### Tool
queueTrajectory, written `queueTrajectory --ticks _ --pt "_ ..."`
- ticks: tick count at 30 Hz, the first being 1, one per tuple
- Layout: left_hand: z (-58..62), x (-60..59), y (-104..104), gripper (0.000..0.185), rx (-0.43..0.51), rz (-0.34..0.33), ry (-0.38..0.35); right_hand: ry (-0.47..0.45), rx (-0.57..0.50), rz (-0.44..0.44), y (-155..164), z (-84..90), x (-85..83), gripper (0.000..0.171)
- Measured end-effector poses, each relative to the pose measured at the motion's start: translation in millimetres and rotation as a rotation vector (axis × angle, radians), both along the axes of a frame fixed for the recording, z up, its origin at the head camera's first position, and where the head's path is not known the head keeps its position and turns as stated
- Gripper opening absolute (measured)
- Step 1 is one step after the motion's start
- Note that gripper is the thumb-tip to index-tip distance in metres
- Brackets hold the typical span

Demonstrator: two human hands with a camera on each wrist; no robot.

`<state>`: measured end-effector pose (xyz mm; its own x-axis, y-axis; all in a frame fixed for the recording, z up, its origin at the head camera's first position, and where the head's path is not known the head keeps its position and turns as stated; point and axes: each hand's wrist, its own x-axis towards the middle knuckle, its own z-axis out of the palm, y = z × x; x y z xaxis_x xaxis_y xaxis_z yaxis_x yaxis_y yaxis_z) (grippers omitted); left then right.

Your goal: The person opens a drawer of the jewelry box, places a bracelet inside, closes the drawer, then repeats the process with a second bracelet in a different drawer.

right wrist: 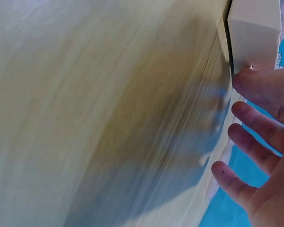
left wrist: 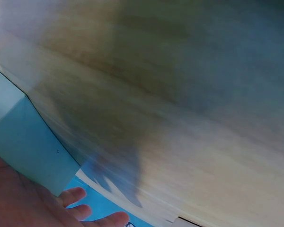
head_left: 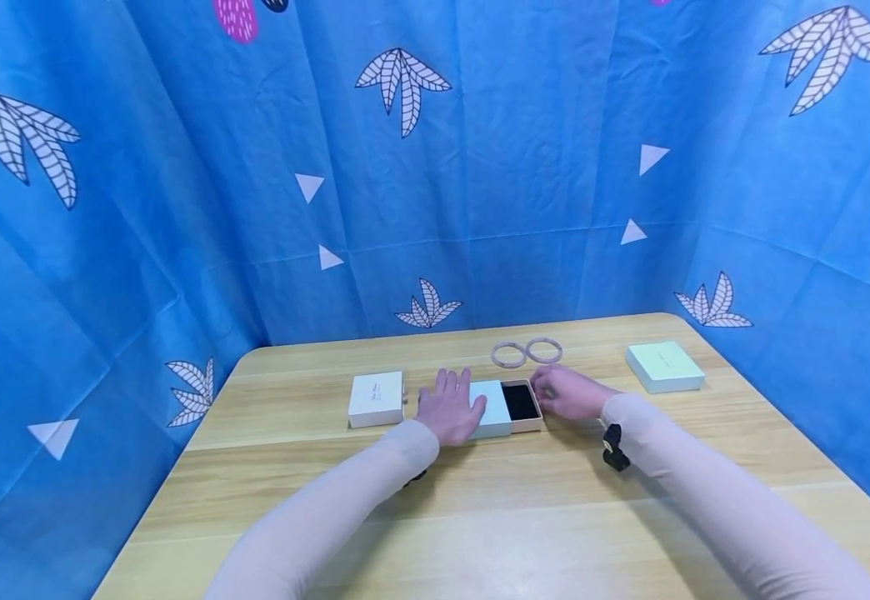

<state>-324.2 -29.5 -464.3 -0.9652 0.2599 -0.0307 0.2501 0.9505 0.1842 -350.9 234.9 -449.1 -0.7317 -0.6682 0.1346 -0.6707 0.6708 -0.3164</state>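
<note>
A light blue box sleeve (head_left: 491, 407) lies near the middle of the table, its drawer (head_left: 531, 425) partly out to the right, showing a black lining (head_left: 521, 402). Spread and straight, the fingers of my left hand (head_left: 450, 414) rest on the sleeve's left part. My right hand (head_left: 568, 394) is at the drawer's outer end. In the right wrist view, its thumb lies against the pale end wall (right wrist: 255, 35) and the index finger is hidden behind, seemingly pinching there; the other fingers extend loosely. The left wrist view shows the sleeve's side (left wrist: 35, 144) beside my palm.
Left of the sleeve stands a white box (head_left: 377, 400) with a small tab on its right side. Two pinkish rings, a left one (head_left: 497, 360) and a right one (head_left: 559, 351), lie behind the drawer. A pale green box (head_left: 664, 367) sits far right. Blue curtains (head_left: 540, 208) surround the table (head_left: 480, 517).
</note>
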Motion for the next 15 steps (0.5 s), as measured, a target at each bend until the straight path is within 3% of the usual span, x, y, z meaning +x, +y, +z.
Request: queueTrajectory --ticks 15 --pt "1.1 0.1 -1.1 0.077 -0.006 -0.001 -0.019 0.01 0.016 -0.011 1.1 1.2 2.2 0.017"
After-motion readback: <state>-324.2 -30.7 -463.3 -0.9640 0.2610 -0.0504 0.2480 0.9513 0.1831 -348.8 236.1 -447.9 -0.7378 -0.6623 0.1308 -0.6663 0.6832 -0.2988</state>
